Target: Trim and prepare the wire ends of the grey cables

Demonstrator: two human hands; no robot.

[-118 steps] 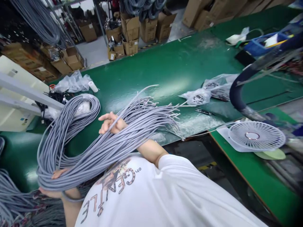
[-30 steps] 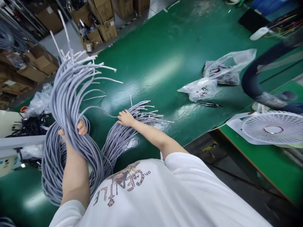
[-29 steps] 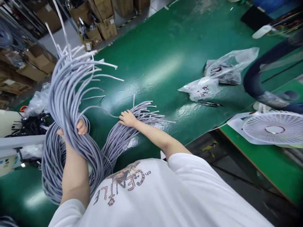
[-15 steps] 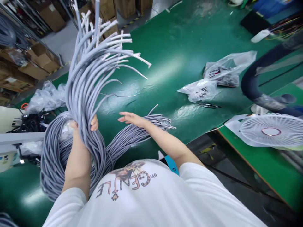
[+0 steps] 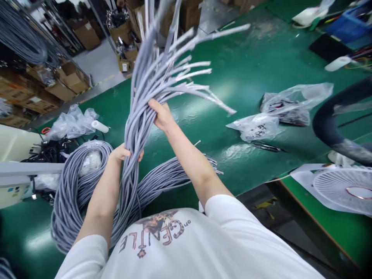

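A thick bundle of grey cables (image 5: pixel 132 133) rises from the table in front of me, its pale stripped ends fanning out at the top and slightly blurred. My left hand (image 5: pixel 125 152) is closed around the bundle low down. Higher up, my right hand (image 5: pixel 161 113) grips the same bundle from its right side, with part of the fingers hidden behind the cables. Below, the bundle runs into a large coil of grey cable (image 5: pixel 65 193) lying on the left. Another tail of grey cables (image 5: pixel 165 173) stretches right across the table under my right forearm.
The green table (image 5: pixel 217 128) carries clear plastic bags (image 5: pixel 286 106) and a black pen-like tool (image 5: pixel 267 146) on the right. Crumpled plastic (image 5: pixel 71 124) and a white roll (image 5: pixel 100 126) lie at left. A white fan (image 5: pixel 345 190) is at right; cardboard boxes (image 5: pixel 87 35) stand beyond the table.
My right hand, open and apart from the bundle before, has moved up and left and now grips it. The bundle's upper part has swung right and stands straighter; my left hand still holds it.
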